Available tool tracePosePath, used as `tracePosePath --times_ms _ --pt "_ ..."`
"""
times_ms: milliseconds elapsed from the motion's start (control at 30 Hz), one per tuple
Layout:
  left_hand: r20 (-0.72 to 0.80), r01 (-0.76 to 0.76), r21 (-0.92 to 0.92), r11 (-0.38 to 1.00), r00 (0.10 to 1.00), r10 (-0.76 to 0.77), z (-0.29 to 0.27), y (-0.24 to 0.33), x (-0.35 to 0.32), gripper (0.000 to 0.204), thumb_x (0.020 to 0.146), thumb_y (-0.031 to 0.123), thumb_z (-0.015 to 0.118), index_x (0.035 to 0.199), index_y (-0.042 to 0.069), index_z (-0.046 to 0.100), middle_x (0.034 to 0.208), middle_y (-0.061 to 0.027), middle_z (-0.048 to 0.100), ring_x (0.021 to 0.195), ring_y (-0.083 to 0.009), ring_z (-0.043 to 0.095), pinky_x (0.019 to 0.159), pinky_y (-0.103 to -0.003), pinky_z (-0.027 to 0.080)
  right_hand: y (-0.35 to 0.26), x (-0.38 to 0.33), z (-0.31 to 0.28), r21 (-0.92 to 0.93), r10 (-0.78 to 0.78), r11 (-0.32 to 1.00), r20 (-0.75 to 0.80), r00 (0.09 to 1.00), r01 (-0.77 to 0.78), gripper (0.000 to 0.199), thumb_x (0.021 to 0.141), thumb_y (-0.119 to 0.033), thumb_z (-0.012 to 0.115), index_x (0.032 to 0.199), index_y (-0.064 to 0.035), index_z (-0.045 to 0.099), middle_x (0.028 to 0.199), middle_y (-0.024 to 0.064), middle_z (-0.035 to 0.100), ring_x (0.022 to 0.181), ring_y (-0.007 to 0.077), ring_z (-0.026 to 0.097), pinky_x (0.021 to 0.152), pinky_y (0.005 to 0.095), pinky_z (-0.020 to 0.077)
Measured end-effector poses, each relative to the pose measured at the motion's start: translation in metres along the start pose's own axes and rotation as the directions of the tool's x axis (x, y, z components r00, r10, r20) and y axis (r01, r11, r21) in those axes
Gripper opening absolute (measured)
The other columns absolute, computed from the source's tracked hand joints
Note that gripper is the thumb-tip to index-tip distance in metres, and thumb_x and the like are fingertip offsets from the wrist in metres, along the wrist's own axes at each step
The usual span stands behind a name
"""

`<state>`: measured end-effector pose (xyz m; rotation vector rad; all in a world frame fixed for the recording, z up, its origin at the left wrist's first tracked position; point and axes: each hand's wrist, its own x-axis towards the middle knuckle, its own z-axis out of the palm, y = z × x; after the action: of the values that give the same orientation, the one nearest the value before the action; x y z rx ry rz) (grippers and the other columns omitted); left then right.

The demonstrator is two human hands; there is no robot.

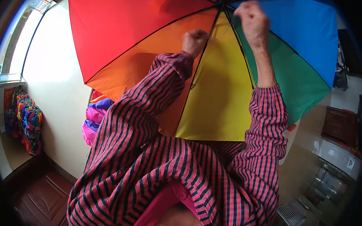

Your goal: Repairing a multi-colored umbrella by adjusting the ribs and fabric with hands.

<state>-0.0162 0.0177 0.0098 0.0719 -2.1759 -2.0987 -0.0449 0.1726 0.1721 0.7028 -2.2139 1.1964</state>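
Note:
An opened rainbow umbrella (223, 94) spreads in front of me with its inner side and dark ribs showing; its panels run red, orange, yellow, green and blue. My left hand (194, 42) is closed beside the rib between the orange and yellow panels; what its fingers hold is hidden. My right hand (254, 26) is raised higher, in front of the green panel near the hub (223, 0). Its fingers are pinched together and slightly blurred. A faint thin line, like thread, shows between the two hands.
At the left, bundles of colourful folded fabric (29, 115) hang by the wall. Pink and purple fabric (94, 120) shows behind the umbrella's left edge. A dark red panelled wooden surface (44, 196) lies at the lower left, with a glass-topped table (326, 182) at the right.

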Motion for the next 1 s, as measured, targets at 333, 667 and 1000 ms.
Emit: tracePosePath --times_ms 333,667,1000 --pt "0.095 0.448 -0.634 0.63 0.854 -0.512 -0.022 0.034 -0.004 0.017 0.09 0.012 0.058 0.095 -0.004 0.062 0.081 -0.0076 0.061 0.055 -0.0106 0.047 0.044 -0.025 0.035 0.026 -0.063 0.087 -0.599 0.227 0.785 0.518 0.825 0.161 0.01 0.075 -0.01 0.056 0.079 -0.0018 0.06 0.079 0.0166 0.064 0.075 0.0349 0.063 0.065 0.0455 0.0483" --pt "0.11 0.479 -0.609 0.633 0.841 -0.53 -0.025 0.033 0.0 0.017 0.092 0.013 0.055 0.099 -0.002 0.059 0.082 -0.0076 0.061 0.054 -0.0096 0.045 0.045 -0.023 0.035 0.035 -0.074 0.075 -0.378 0.182 0.926 0.396 0.9 -0.021 0.03 0.077 -0.007 0.056 0.107 -0.0026 0.057 0.078 0.0156 0.065 0.075 0.0347 0.063 0.066 0.0417 0.0495" --pt "0.261 0.541 -0.715 0.442 0.794 -0.549 -0.026 -0.004 0.013 0.014 0.089 0.012 0.057 0.086 -0.002 0.059 0.062 -0.003 0.05 0.05 -0.0105 0.04 0.042 -0.026 0.03 0.025 -0.079 0.086 -0.222 0.255 0.955 0.272 0.928 -0.197 0.01 0.079 -0.01 0.058 0.082 -0.0004 0.062 0.081 0.0159 0.066 0.069 0.0278 0.067 0.057 0.0376 0.0517"
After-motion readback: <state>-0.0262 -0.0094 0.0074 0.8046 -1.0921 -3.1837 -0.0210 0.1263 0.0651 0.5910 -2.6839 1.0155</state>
